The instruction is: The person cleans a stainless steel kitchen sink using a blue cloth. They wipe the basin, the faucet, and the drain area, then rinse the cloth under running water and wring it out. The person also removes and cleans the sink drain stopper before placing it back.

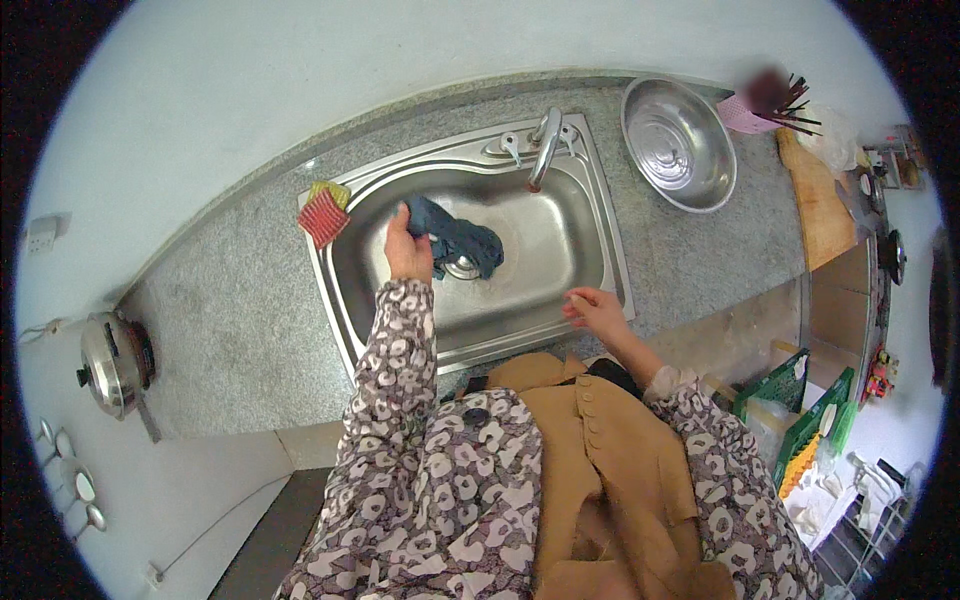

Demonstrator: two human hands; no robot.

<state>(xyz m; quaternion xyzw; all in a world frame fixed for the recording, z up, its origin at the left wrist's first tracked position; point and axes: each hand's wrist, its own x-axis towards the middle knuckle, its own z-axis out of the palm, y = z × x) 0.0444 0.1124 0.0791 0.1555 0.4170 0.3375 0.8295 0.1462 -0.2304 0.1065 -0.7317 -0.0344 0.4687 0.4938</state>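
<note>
My left hand (409,247) is over the left half of a stainless-steel sink (536,259), shut on a crumpled dark blue-grey cloth (480,241). The cloth hangs from my fingers to the right and partly covers the drain strainer (462,268). At the sink's front right rim is my right hand (598,313), its fingers loosely bent and nothing seen in them. A curved metal faucet (550,142) reaches over the back right of the basin, with a lever handle (511,148) beside it. I see no water running from it.
Red and yellow scrubbing cloths (324,217) lie on the back left corner. On the grey counter (247,322), a metal basin (679,146), a pink chopstick holder (742,114) and a wooden board (817,206) are to the right; a lidded pot (109,367) stands far left.
</note>
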